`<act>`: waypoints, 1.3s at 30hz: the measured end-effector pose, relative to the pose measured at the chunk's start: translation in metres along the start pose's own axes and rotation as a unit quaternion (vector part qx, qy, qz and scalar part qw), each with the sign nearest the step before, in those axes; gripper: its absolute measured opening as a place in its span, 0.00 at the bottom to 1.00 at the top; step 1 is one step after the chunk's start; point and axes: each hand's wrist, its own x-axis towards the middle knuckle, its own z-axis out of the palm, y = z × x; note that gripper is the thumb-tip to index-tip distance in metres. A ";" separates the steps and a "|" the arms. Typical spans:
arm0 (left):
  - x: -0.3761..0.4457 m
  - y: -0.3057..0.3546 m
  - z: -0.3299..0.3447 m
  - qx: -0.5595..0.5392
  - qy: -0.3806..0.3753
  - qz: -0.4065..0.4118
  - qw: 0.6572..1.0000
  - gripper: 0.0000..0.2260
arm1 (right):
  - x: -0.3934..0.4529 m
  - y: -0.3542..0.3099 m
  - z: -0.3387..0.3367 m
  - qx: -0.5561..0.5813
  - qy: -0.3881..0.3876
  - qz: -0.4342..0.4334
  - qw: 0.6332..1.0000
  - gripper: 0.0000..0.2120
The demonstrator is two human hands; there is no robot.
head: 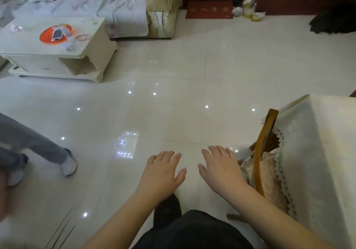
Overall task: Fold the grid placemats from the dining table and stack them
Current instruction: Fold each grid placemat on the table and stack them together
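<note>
Hands reach out over the shiny white floor (173, 94), palms down. The left hand (163, 173) and the right hand (221, 167) sit side by side, near but not touching, fingers spread flat and holding nothing. At 3 o'clock is the dining table (327, 152) under a cream cloth, with a wooden chair (264, 152) tucked just beside it. No grid placemat shows on the part of the table we can see. At 10 o'clock stands a low white table (90, 36) with an orange plate (48, 35) on it. At 9 o'clock another person's legs (38, 144) stand on the floor.
</note>
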 end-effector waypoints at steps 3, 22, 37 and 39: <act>0.049 -0.028 -0.013 -0.008 0.017 0.026 0.999 0.35 | 0.045 -0.006 -0.008 -0.012 0.008 0.015 1.000 0.25; 0.342 -0.059 -0.119 0.083 0.008 0.213 0.973 0.29 | 0.237 0.056 -0.115 0.034 0.069 0.181 0.980 0.24; 0.593 0.086 -0.225 0.097 0.047 0.311 0.944 0.33 | 0.369 0.262 -0.217 0.025 0.176 0.310 0.934 0.16; 0.622 0.106 -0.237 0.094 0.068 0.327 0.938 0.32 | 0.382 0.285 -0.231 0.033 0.181 0.324 0.928 0.15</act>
